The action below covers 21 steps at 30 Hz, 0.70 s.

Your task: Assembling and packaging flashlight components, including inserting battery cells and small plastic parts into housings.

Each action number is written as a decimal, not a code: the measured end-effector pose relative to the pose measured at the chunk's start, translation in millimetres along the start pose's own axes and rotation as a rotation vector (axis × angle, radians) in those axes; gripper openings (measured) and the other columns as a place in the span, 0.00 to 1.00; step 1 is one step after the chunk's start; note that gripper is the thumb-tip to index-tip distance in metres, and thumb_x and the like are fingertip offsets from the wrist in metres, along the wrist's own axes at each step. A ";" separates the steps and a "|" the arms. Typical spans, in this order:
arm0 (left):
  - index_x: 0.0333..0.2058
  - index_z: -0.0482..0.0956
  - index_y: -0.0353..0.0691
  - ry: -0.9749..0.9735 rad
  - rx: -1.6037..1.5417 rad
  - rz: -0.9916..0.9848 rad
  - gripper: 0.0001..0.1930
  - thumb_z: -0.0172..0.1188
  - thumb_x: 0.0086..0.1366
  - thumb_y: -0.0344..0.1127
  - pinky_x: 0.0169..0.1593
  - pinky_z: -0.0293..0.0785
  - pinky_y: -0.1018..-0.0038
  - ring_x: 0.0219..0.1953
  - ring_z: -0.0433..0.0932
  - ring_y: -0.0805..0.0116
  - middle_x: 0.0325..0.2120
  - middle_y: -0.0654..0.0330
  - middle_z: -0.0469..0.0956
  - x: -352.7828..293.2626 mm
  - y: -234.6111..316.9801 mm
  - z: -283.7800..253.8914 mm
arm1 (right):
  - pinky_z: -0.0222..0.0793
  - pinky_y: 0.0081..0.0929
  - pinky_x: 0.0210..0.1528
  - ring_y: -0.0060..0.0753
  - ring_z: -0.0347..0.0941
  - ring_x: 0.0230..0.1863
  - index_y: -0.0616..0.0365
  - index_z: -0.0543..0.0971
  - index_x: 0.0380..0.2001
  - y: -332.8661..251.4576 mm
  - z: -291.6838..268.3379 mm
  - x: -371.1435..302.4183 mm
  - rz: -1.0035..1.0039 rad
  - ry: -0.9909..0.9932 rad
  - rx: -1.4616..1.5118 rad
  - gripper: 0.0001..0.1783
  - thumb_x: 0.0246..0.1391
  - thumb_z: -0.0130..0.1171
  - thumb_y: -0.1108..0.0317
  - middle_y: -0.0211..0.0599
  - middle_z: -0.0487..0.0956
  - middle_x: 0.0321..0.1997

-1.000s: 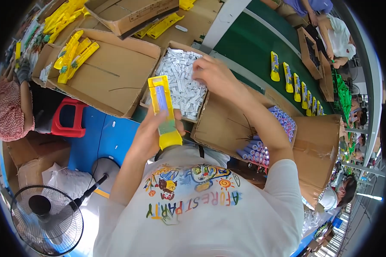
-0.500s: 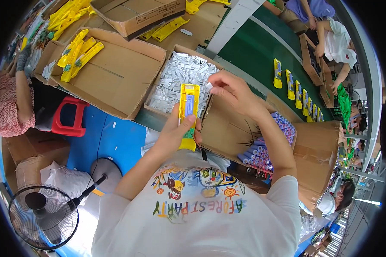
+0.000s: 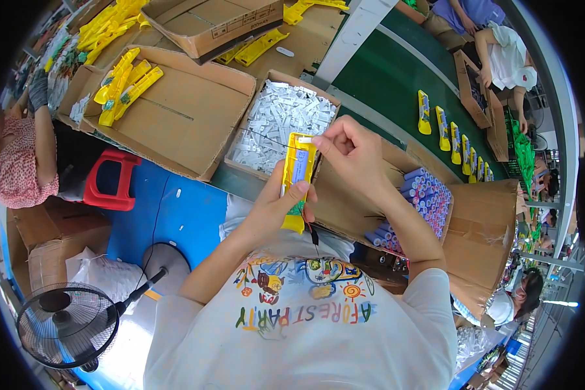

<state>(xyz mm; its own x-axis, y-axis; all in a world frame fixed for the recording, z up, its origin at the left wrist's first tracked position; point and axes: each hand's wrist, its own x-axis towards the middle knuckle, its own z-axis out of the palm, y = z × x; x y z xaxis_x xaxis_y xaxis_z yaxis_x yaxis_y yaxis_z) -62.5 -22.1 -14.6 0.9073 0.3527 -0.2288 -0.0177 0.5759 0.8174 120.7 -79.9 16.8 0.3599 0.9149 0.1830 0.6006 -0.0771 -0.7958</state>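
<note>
My left hand (image 3: 281,200) is wrapped round a yellow plastic housing (image 3: 291,145), held upright in front of my chest. A blue-violet battery cell (image 3: 299,166) lies in its hollow, and a green circuit board (image 3: 297,208) shows near my thumb, with thin dark wires below. Between thumb and index finger, my right hand (image 3: 352,155) pinches a small white plastic piece (image 3: 305,140) at the housing's top end. Whether that piece is seated there, I cannot tell. Just beyond both hands is a cardboard box (image 3: 229,162) of loose white plastic pieces (image 3: 283,114).
Left stands a cardboard box (image 3: 182,133) with several yellow housings (image 3: 127,88). Wrapped cells (image 3: 426,201) fill part of a box at right. Finished-looking yellow units (image 3: 455,143) line the green belt (image 3: 396,91). A red stool (image 3: 110,179), a fan (image 3: 68,325) and co-workers surround the bench.
My right hand has brought the white piece from beside the housing onto its top end. The housing has shifted slightly right and tilted in my left hand.
</note>
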 end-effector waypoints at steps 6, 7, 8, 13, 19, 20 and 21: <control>0.56 0.54 0.42 -0.044 0.081 0.033 0.22 0.49 0.69 0.41 0.31 0.74 0.74 0.24 0.75 0.70 0.31 0.58 0.71 3.2 2.7 3.2 | 0.58 0.12 0.26 0.09 0.61 0.24 0.59 0.73 0.33 -1.5 2.9 1.3 0.102 0.064 0.239 0.08 0.55 0.61 0.68 0.22 0.71 0.25; 0.55 0.55 0.41 -0.082 0.006 -0.010 0.20 0.49 0.69 0.39 0.30 0.73 0.75 0.24 0.74 0.71 0.30 0.60 0.71 4.4 6.3 6.6 | 0.61 0.12 0.30 0.10 0.64 0.28 0.60 0.74 0.36 -0.4 0.2 3.5 -0.083 0.188 0.120 0.08 0.56 0.59 0.68 0.25 0.72 0.29; 0.55 0.55 0.41 -0.103 0.012 -0.015 0.20 0.49 0.69 0.39 0.30 0.73 0.75 0.24 0.74 0.71 0.30 0.60 0.71 8.1 5.5 8.8 | 0.61 0.12 0.30 0.10 0.64 0.28 0.60 0.74 0.36 -1.7 -3.9 3.0 -0.078 0.207 0.110 0.08 0.56 0.59 0.68 0.25 0.72 0.29; 0.65 0.47 0.37 -0.361 0.276 0.185 0.36 0.57 0.64 0.34 0.53 0.71 0.65 0.53 0.73 0.58 0.52 0.49 0.69 19.8 -2.5 -29.4 | 0.69 0.20 0.39 0.18 0.72 0.39 0.59 0.73 0.45 40.9 -44.3 27.0 0.002 0.009 0.145 0.11 0.63 0.49 0.66 0.32 0.76 0.37; 0.51 0.72 0.33 0.987 1.024 0.841 0.16 0.51 0.65 0.28 0.52 0.71 0.70 0.46 0.75 0.64 0.44 0.54 0.76 30.3 131.4 -218.3 | 0.73 0.37 0.33 0.41 0.77 0.32 0.49 0.77 0.43 272.1 -252.2 135.9 0.191 0.664 -0.672 0.11 0.59 0.51 0.62 0.38 0.80 0.37; 0.47 0.74 0.30 1.183 1.445 0.981 0.14 0.52 0.64 0.28 0.50 0.70 0.72 0.45 0.75 0.62 0.41 0.52 0.77 38.6 153.9 -245.5 | 0.73 0.38 0.39 0.40 0.77 0.39 0.46 0.78 0.43 310.5 -261.4 137.3 0.333 0.578 -0.789 0.11 0.57 0.53 0.62 0.39 0.80 0.41; 0.51 0.71 0.31 1.386 1.626 0.963 0.18 0.54 0.64 0.32 0.53 0.69 0.67 0.46 0.75 0.53 0.46 0.47 0.75 43.2 169.5 -268.0 | 0.73 0.38 0.39 0.40 0.77 0.39 0.46 0.78 0.43 338.4 -260.1 134.2 0.334 0.595 -0.777 0.11 0.57 0.53 0.62 0.39 0.80 0.41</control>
<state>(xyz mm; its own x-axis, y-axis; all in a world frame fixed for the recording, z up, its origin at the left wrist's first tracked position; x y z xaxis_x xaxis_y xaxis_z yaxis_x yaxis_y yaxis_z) -138.9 288.5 -27.7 0.1161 0.5682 0.8146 0.7490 -0.5888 0.3040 558.0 -86.3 -77.8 0.7606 0.4722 0.4455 0.6248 -0.7189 -0.3047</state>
